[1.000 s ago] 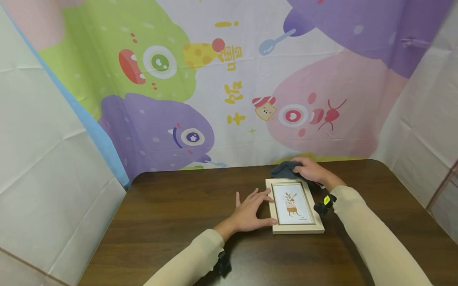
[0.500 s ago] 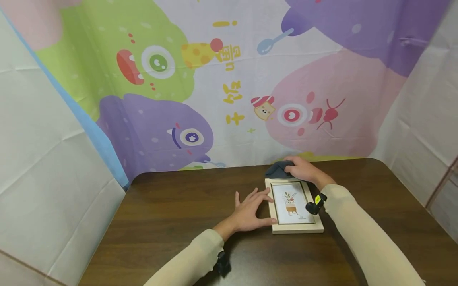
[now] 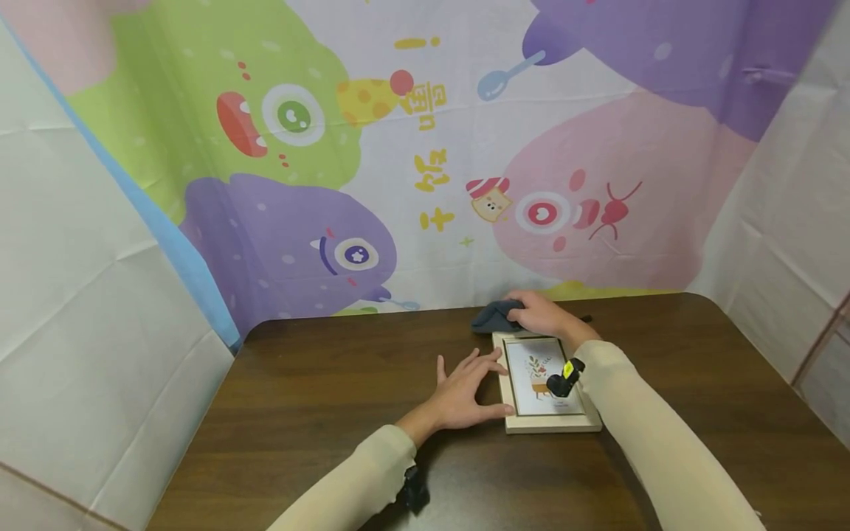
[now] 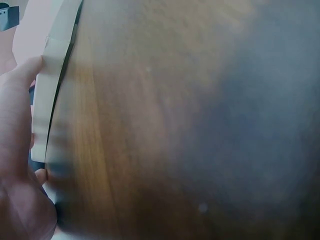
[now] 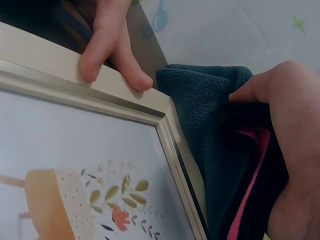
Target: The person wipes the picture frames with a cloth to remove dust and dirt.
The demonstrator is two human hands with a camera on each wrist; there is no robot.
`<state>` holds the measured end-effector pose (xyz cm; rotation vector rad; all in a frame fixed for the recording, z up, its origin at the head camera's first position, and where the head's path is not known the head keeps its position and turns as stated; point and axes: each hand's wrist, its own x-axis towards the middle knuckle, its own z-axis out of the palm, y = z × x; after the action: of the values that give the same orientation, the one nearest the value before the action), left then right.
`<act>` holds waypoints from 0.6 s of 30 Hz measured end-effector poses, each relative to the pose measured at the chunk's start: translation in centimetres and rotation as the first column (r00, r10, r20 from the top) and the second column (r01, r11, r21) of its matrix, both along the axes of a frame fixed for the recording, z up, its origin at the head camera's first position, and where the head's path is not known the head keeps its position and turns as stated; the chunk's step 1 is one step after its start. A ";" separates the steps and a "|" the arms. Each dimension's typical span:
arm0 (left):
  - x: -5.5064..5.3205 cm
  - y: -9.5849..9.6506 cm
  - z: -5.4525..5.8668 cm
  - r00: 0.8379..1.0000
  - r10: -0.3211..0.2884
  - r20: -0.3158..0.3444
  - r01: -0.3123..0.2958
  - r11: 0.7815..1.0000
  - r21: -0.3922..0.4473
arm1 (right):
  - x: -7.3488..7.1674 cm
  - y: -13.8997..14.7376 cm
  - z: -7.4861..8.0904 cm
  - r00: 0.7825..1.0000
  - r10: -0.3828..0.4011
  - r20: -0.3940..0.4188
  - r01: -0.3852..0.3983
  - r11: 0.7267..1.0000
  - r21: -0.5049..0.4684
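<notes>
A cream picture frame (image 3: pixel 554 425) lies flat on the dark wooden table, holding a print of a plant in a pot. My left hand (image 3: pixel 457 397) rests at its left side, fingers spread, with thumb and fingertips on the border. In the right wrist view two left fingertips (image 5: pixel 92 70) press on the frame's border (image 5: pixel 40 52). At the far edge of the frame my right hand (image 3: pixel 546 317) pinches a folded dark blue-grey cloth (image 3: pixel 493 317). The right wrist view shows the cloth (image 5: pixel 195 100) against the frame's outer edge, a pink strip inside its fold.
The brown table (image 3: pixel 319 413) ends just behind the cloth at a cartoon-printed backdrop (image 3: pixel 438 258). White sheets hang at the left (image 3: pixel 80 295) and right (image 3: pixel 790 221). A small dark thing (image 3: pixel 586 318) shows behind my right wrist.
My right hand has slid left along the frame's far edge with the cloth, its wrist camera now overlapping the print. The left hand and the frame have stayed in place.
</notes>
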<state>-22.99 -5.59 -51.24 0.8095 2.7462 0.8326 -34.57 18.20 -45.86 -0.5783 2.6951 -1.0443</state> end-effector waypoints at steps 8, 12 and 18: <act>0.0 0.2 -0.2 1.000 -0.004 0.001 0.004 1.000 0.001 | -0.2 0.4 -0.3 0.999 -0.005 0.038 0.006 1.000 -0.023; 0.0 0.3 -0.2 1.000 -0.009 -0.001 0.009 1.000 0.000 | -0.4 0.7 -0.4 0.999 -0.008 0.054 0.010 0.999 -0.039; -0.1 0.3 -0.3 1.000 0.002 -0.002 -0.002 1.000 0.002 | -0.5 0.4 -0.7 0.998 0.012 0.068 -0.007 0.997 -0.076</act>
<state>-23.07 -5.33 -51.51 0.8078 2.7489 0.8351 -35.02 18.63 -46.60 -0.5579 2.6010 -1.1468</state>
